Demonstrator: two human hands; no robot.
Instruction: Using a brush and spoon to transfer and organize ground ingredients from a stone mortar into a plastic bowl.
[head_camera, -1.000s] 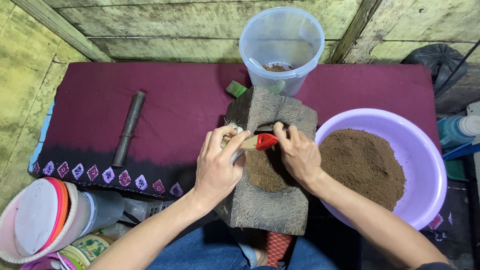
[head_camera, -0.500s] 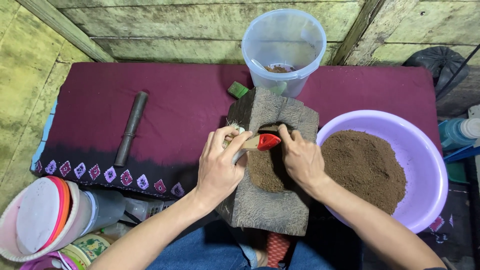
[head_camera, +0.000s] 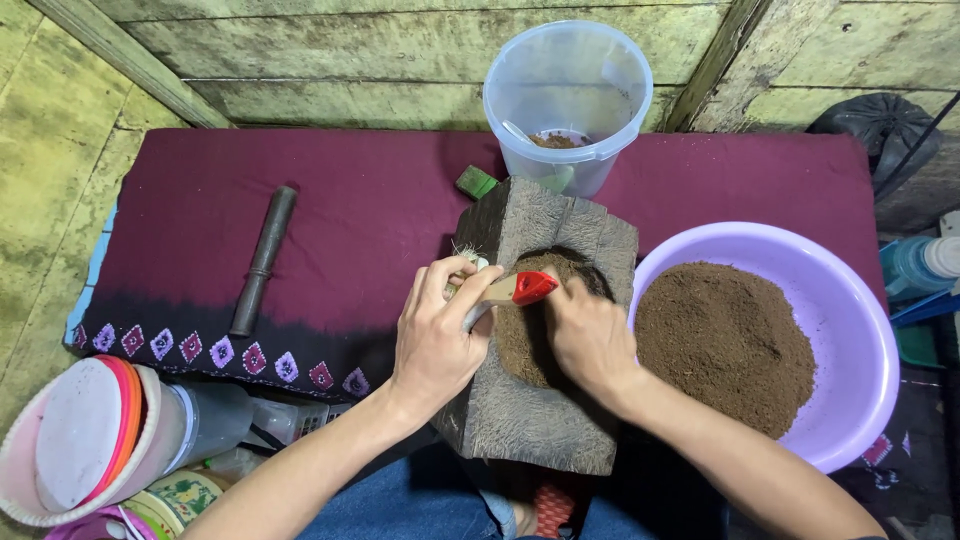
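Left hand (head_camera: 437, 335) grips a red-handled brush (head_camera: 505, 291) over the stone mortar (head_camera: 545, 420); right hand (head_camera: 590, 335) rests cupped in its powder-filled hollow.

The block (head_camera: 545, 400) in the middle of the frame is rough grey wood with a coarse grain. Brown powder (head_camera: 520, 340) in its hollow looks dry, fine and matt. The brush (head_camera: 500, 291) above it has a pale wooden handle and a shiny red plastic part. The basin (head_camera: 850, 420) at the right is smooth, glossy purple plastic, and the powder heap (head_camera: 725, 340) in it is crumbly and dull. The bucket (head_camera: 567, 95) at the top is clear, cloudy plastic. The cloth (head_camera: 350, 230) is soft, matt dark red fabric. The rod (head_camera: 263, 260) on its left looks dark, dull and hard. The wall boards (head_camera: 300, 50) at the top are worn, rough wood.
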